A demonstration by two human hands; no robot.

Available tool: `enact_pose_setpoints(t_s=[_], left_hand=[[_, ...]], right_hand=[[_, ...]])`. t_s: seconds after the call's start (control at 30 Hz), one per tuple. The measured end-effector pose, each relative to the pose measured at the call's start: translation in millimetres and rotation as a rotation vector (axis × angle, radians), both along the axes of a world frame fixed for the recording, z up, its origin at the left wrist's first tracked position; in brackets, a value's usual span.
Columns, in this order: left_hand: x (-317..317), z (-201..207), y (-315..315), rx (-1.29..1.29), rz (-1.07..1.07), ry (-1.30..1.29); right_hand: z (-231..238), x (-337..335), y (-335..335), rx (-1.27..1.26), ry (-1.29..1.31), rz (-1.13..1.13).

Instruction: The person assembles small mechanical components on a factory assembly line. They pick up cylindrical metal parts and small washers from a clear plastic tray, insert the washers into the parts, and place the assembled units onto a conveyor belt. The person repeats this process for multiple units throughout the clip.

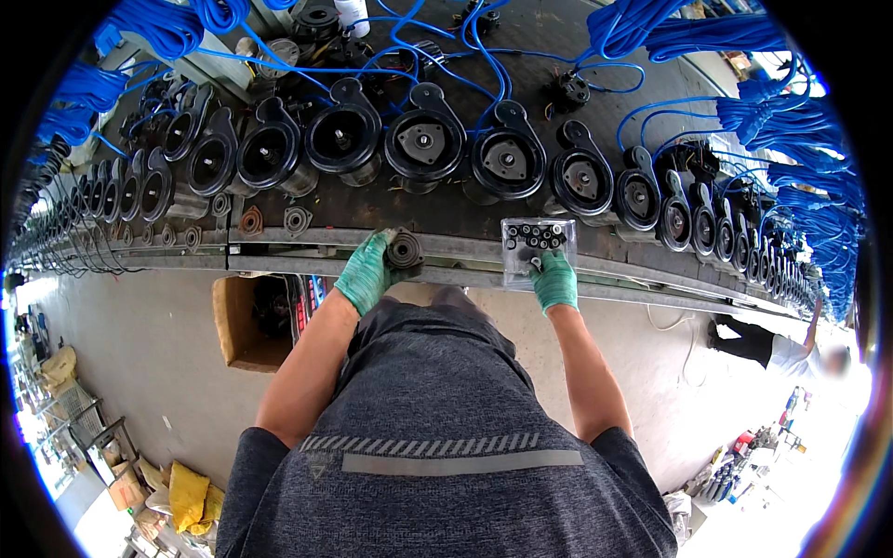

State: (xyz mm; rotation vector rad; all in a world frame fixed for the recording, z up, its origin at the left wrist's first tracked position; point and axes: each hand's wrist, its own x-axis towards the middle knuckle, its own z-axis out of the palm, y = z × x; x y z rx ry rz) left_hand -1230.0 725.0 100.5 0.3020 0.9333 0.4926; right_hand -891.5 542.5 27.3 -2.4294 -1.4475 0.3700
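Note:
My left hand (pixel 365 274), in a green glove, grips a dark grey round metal flange (pixel 405 249) with stepped rings, just over the bench's front edge. To the right, a clear plastic box (pixel 513 277) sits at that edge, with several small black ring-like parts (pixel 542 234) in it. The gloved fingers of my right hand (pixel 556 284) reach into this box and are drawn together at a small dark piece, too small to name. Beyond both hands stands a row of round black motor housings (pixel 425 139), some with a metal plate and shaft in the middle.
More flanges, one grey (pixel 297 220) and one rust-brown (pixel 250 220), lie left along the bench (pixel 372 209). Blue cables (pixel 633 28) cross and hang in coils behind the housings. Below stands an open cardboard box (pixel 223 321). Another person (pixel 791 353) is at the far right.

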Motion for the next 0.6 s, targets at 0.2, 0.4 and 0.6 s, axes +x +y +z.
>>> enact_pose_setpoints(t_s=[0.2,0.4,0.6], left_hand=[[6,3,-4,-0.034,0.008,-0.103],[16,11,-10,-0.036,-0.024,-0.14],[19,10,-17,-0.028,-0.076,-0.175]], right_hand=[[16,-3,5,-0.062,0.095,0.007],[105,-69,53,0.135,0.251,0.143],[152,-141,87,0.323,0.042,0.562]])
